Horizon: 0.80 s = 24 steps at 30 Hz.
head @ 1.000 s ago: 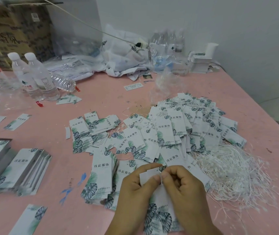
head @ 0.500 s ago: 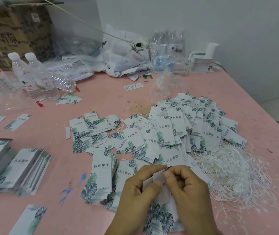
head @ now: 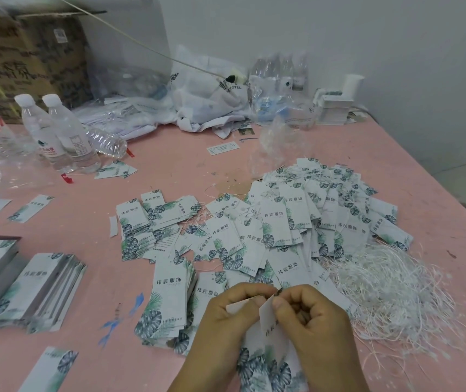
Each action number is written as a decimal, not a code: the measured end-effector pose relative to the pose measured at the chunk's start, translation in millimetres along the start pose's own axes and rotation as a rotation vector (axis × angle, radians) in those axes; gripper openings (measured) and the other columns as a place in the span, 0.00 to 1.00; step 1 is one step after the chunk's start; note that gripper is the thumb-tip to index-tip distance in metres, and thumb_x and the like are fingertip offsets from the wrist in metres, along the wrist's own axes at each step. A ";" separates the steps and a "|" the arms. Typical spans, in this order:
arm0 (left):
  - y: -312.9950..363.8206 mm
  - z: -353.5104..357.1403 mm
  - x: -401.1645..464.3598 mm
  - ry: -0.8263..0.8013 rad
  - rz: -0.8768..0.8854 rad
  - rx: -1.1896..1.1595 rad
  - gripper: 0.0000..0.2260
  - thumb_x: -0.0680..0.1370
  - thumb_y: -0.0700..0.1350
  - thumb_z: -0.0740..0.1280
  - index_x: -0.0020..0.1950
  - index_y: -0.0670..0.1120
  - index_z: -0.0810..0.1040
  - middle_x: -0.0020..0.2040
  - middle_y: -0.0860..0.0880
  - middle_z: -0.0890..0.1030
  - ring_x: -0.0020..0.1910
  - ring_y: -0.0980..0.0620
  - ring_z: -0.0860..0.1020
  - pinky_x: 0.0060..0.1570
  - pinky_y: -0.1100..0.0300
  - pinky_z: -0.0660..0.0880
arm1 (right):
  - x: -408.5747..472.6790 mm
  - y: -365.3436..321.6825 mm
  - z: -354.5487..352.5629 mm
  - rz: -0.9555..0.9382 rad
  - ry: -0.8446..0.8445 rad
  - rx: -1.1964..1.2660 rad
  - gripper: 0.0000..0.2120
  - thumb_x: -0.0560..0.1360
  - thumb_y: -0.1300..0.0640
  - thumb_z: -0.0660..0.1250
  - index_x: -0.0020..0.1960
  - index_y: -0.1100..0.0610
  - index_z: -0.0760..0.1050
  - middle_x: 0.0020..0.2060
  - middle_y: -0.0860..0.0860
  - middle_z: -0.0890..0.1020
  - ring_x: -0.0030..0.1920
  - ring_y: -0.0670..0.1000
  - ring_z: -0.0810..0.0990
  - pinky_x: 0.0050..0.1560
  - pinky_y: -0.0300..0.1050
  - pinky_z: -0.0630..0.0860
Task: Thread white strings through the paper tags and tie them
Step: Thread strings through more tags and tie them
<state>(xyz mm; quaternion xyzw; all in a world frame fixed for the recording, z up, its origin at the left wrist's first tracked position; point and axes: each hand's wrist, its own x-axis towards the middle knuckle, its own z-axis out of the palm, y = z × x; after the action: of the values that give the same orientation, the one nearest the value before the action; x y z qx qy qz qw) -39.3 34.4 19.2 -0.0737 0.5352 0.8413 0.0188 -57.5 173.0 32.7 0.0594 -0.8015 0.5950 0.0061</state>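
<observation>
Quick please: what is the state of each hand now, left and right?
Left hand: closed, fingers pinching the paper tag.
Right hand: closed, fingers curled at the same tag's top edge.

Two bare hands (head: 277,321), no rings — forearms unsleeved

Both hands' grip (head: 268,299) on one paper tag (head: 273,332) above pink table (head: 113,278)

Green-leafed white tags (head: 278,219), white strings (head: 396,290), pink table (head: 254,154)
</observation>
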 end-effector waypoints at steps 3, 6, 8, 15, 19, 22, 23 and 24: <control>-1.6 -2.6 0.2 0.012 0.000 -0.037 0.21 0.61 0.52 0.83 0.48 0.42 0.85 0.40 0.38 0.84 0.38 0.44 0.81 0.42 0.52 0.79 | 1.3 -1.5 -2.9 0.005 -0.045 0.009 0.05 0.70 0.56 0.72 0.36 0.47 0.80 0.28 0.55 0.78 0.27 0.43 0.69 0.29 0.36 0.70; -3.8 -4.7 1.1 0.030 0.044 -0.012 0.21 0.61 0.51 0.84 0.49 0.43 0.84 0.41 0.41 0.84 0.40 0.44 0.81 0.43 0.52 0.78 | 4.7 -3.8 -6.6 0.054 -0.134 0.062 0.08 0.71 0.58 0.72 0.35 0.49 0.81 0.25 0.51 0.78 0.27 0.43 0.71 0.29 0.33 0.70; -5.0 -5.4 1.2 0.037 0.058 0.010 0.21 0.62 0.52 0.83 0.48 0.44 0.84 0.41 0.42 0.84 0.39 0.45 0.81 0.42 0.52 0.77 | 7.3 -5.0 -9.2 0.094 -0.188 0.116 0.09 0.72 0.60 0.72 0.35 0.49 0.82 0.25 0.48 0.79 0.27 0.41 0.73 0.29 0.32 0.70; -4.2 -4.8 1.7 0.078 0.044 -0.081 0.17 0.62 0.48 0.82 0.44 0.42 0.82 0.35 0.39 0.80 0.32 0.46 0.77 0.35 0.57 0.74 | 15.7 5.0 -12.6 0.377 -0.377 0.443 0.06 0.72 0.55 0.73 0.40 0.57 0.81 0.24 0.52 0.72 0.20 0.46 0.63 0.21 0.35 0.62; -0.3 -5.5 3.9 0.137 0.045 -0.250 0.07 0.68 0.37 0.75 0.44 0.41 0.80 0.38 0.35 0.82 0.33 0.43 0.80 0.33 0.55 0.78 | 24.3 12.2 -19.7 0.610 -0.338 0.883 0.06 0.68 0.61 0.69 0.43 0.64 0.79 0.24 0.53 0.68 0.17 0.44 0.60 0.16 0.32 0.59; 2.4 -7.5 7.0 0.195 0.044 -0.293 0.07 0.69 0.32 0.73 0.41 0.43 0.81 0.35 0.38 0.83 0.34 0.42 0.83 0.34 0.54 0.79 | 27.3 13.1 -24.6 0.702 -0.263 1.056 0.04 0.71 0.63 0.65 0.43 0.63 0.77 0.24 0.51 0.67 0.17 0.44 0.60 0.15 0.32 0.57; 2.9 -7.4 7.7 0.201 0.042 -0.304 0.06 0.70 0.33 0.71 0.40 0.44 0.81 0.34 0.40 0.83 0.34 0.43 0.83 0.34 0.54 0.79 | 28.1 13.0 -25.5 0.712 -0.238 1.102 0.05 0.72 0.62 0.64 0.43 0.63 0.78 0.24 0.51 0.66 0.16 0.44 0.60 0.14 0.33 0.56; 3.0 -6.8 8.0 0.207 0.038 -0.307 0.06 0.70 0.34 0.70 0.39 0.44 0.81 0.34 0.40 0.83 0.34 0.43 0.83 0.33 0.54 0.79 | 28.6 12.6 -25.5 0.705 -0.210 1.126 0.06 0.73 0.60 0.64 0.42 0.62 0.78 0.24 0.51 0.66 0.16 0.44 0.59 0.15 0.33 0.55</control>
<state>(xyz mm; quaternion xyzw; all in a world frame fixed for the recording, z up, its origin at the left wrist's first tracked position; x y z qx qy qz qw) -46.8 26.6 17.9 -0.1519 0.4007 0.9013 -0.0636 -88.7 198.5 30.4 -0.1541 -0.3367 0.8797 -0.2983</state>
